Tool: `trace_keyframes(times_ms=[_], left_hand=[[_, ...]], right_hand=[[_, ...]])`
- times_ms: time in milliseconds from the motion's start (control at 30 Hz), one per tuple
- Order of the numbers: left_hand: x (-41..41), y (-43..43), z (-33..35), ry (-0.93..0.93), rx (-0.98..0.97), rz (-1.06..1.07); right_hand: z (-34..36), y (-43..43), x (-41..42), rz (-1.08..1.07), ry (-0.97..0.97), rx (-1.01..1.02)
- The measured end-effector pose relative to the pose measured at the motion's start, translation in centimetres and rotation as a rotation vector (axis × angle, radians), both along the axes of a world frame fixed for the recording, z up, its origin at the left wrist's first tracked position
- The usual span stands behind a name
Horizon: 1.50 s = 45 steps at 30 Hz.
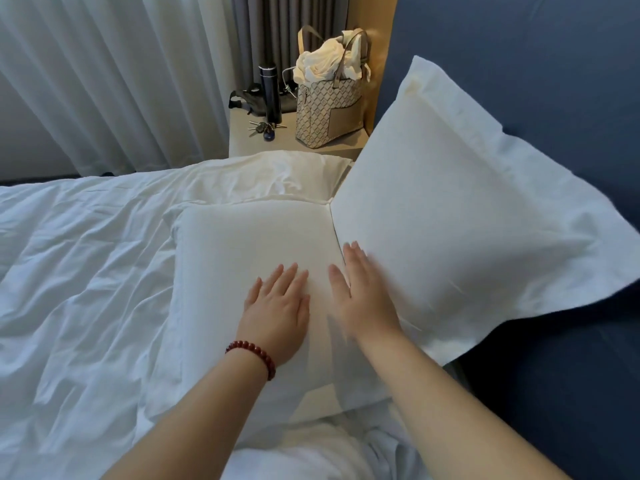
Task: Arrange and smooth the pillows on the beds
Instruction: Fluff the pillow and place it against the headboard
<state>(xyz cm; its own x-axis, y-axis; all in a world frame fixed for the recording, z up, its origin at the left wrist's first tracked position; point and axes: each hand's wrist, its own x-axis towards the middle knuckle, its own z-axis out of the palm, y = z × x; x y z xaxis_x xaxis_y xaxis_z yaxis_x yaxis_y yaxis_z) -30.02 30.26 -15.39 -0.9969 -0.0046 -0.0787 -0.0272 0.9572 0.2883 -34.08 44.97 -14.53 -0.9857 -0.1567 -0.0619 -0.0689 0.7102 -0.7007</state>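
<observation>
Pillow [249, 244] flat at the head of the bed, both hands on it.
Left hand [277, 306], red bracelet [252, 355] at the wrist, lies palm down, fingers straight and slightly apart; right hand [363, 299], blurred, beside it at the pillow's edge, fingers straight and close together; second pillow [450, 216] leans on the blue headboard [536, 81], touching the first; rumpled duvet [86, 254] to the left; nightstand [242, 140] beyond holds a bag [329, 105], flask [270, 93] and keys [265, 128].

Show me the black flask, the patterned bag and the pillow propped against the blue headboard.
black flask [270, 95]: head view, middle of its body.
patterned bag [323, 112]: head view, on its front panel.
propped pillow [450, 202]: head view, centre of its white face.
</observation>
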Motion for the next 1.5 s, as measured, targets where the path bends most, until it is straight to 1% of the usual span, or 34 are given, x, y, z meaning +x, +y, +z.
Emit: trace_keyframes(times_ms=[100,233,367,400,467,567,667,733,800,933,1000,1100,1167,1267,1367,1433,1500], left_hand=[[0.0,0.7,2.2,0.035,0.027,-0.053],[-0.5,1.7,5.1,0.146,0.050,-0.106],[-2.2,3.6,9.1,0.258,0.117,-0.209],[-2.8,4.3,10.3,0.282,0.141,-0.239],[-4.6,5.8,12.7,0.341,0.184,-0.301],[-7.7,8.1,15.6,0.436,0.200,-0.429],[-10.8,10.8,17.2,0.439,0.161,-0.594],[-12.3,12.6,17.2,0.398,0.153,-0.719],[-13.5,13.6,16.3,0.367,0.186,-0.802],[-15.8,14.0,14.2,0.341,0.261,-0.848],[-16.6,14.0,13.9,0.333,0.203,-0.881],[-17.2,14.1,14.2,0.379,0.043,-0.911],[-17.2,14.1,14.5,0.410,-0.024,-0.934],[-17.0,13.6,14.6,0.445,-0.056,-0.979],[-16.3,13.1,14.4,0.441,-0.054,-1.002],[-15.8,13.0,14.4,0.431,-0.054,-1.015],[-15.2,13.0,14.5,0.424,-0.062,-1.026]], right_hand=[[4.6,1.3,0.5,-0.001,0.115,0.015],[9.2,3.2,0.4,-0.039,0.262,0.088],[13.7,6.3,-0.7,-0.176,0.522,0.276],[14.8,7.0,-1.1,-0.204,0.560,0.337],[16.2,8.6,-2.0,-0.219,0.541,0.438],[16.4,11.2,-3.2,-0.220,0.415,0.520],[15.0,13.1,-3.3,-0.232,0.334,0.525],[13.8,13.7,-3.1,-0.244,0.364,0.497],[13.1,13.8,-3.0,-0.277,0.410,0.433],[12.7,13.7,-3.1,-0.332,0.460,0.367],[12.5,13.6,-3.0,-0.342,0.457,0.363],[12.5,13.5,-2.6,-0.364,0.460,0.322],[12.6,13.5,-2.1,-0.379,0.463,0.302],[12.3,13.7,-1.1,-0.382,0.454,0.286],[11.6,14.0,0.8,-0.411,0.432,0.259],[10.9,14.0,2.7,-0.438,0.397,0.250],[10.8,14.3,4.5,-0.468,0.334,0.185]])
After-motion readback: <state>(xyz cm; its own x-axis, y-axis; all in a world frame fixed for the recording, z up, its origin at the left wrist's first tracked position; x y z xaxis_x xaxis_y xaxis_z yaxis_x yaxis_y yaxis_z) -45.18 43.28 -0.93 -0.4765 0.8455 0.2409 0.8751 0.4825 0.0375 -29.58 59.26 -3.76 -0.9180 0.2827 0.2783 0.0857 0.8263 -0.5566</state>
